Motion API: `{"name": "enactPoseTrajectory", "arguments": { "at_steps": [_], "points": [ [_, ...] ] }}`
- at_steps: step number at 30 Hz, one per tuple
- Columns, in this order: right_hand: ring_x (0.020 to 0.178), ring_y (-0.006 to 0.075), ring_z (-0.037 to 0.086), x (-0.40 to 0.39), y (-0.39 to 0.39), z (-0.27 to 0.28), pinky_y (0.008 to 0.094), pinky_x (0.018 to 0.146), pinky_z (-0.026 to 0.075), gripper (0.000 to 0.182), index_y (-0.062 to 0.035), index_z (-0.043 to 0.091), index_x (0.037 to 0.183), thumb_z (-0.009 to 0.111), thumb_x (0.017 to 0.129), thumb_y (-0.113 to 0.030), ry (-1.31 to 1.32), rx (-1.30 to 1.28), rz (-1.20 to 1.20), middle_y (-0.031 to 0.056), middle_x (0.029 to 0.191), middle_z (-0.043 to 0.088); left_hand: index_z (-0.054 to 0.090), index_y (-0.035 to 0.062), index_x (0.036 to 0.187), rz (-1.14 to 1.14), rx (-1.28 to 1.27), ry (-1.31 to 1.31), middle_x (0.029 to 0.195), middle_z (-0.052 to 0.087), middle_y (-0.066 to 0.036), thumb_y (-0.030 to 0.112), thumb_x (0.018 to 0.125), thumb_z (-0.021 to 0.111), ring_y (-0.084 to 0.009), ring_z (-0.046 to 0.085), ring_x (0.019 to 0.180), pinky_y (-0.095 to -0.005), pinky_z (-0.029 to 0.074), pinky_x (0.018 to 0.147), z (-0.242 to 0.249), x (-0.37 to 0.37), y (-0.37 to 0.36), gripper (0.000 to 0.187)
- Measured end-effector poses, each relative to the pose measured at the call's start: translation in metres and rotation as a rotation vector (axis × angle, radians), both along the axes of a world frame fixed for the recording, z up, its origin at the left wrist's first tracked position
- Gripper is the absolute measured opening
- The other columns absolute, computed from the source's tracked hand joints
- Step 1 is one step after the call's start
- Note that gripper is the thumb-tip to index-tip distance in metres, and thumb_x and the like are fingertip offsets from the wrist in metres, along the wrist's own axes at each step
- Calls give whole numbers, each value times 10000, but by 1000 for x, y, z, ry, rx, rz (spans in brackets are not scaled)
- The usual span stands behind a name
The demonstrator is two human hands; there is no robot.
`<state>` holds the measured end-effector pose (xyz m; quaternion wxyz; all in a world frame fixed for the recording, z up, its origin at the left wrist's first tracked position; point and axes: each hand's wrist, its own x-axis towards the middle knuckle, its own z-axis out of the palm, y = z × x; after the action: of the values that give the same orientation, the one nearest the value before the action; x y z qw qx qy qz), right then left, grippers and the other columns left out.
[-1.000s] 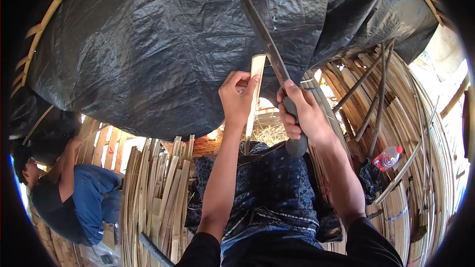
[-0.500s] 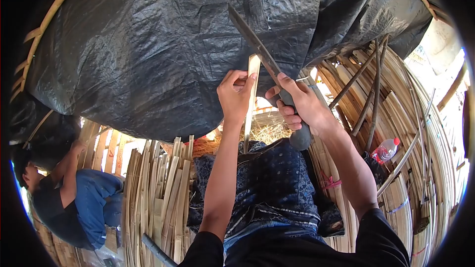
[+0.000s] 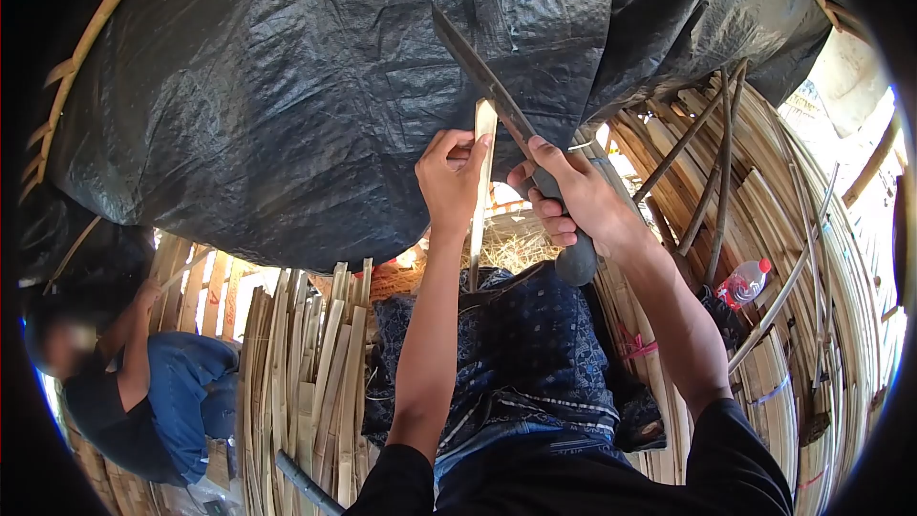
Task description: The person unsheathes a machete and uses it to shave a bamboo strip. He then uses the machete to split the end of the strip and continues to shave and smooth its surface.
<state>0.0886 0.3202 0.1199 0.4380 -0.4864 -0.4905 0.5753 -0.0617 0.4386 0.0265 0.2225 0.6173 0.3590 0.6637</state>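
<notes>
My left hand [image 3: 451, 175] pinches a pale bamboo strip [image 3: 484, 164] near its top end, and the strip stands nearly upright with its lower end at the dark patterned cloth [image 3: 497, 354] on my lap. My right hand [image 3: 578, 196] is wrapped round the dark handle of a machete [image 3: 482, 74]. Its long blade slants up and to the left, crossing close beside the strip's top end. The handle's rounded butt shows below my right fist.
Split bamboo strips stand in a bundle [image 3: 306, 382] at left; more are stacked [image 3: 764, 258] at right, with dark sticks [image 3: 723, 172] and a plastic bottle [image 3: 743, 285]. A black tarp [image 3: 287, 105] hangs in front. Another person [image 3: 143, 392] sits at far left.
Both hands, the machete and the strip have shifted very slightly left in view. The grips stay the same.
</notes>
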Motion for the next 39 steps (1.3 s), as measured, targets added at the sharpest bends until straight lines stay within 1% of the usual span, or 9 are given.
{"name": "enactPoseTrajectory", "arguments": {
  "at_steps": [15,23,39],
  "points": [
    [429,43,354,-4,-1,1,225,390,309,551,-5,592,1031,459,1061,-538,11,-25,-19,-48,609,373,716,-45,914,10,-11,5,829,706,-81,171,876,809,-130,668,708,-278,523,649,0,-4,-1,239],
    [421,41,349,-4,-2,2,226,384,308,545,-8,602,999,466,1061,-531,30,-31,-23,-49,605,383,716,-46,914,12,6,3,835,705,-77,160,874,810,-123,668,713,-271,524,655,0,-3,-1,230],
    [415,53,356,-1,4,-3,233,384,312,544,5,587,1013,469,1063,-524,29,-22,-16,-37,599,381,709,-47,904,-3,-18,-18,821,699,-72,149,878,805,-117,657,714,-272,525,667,-1,-2,-3,220]
  ]
}}
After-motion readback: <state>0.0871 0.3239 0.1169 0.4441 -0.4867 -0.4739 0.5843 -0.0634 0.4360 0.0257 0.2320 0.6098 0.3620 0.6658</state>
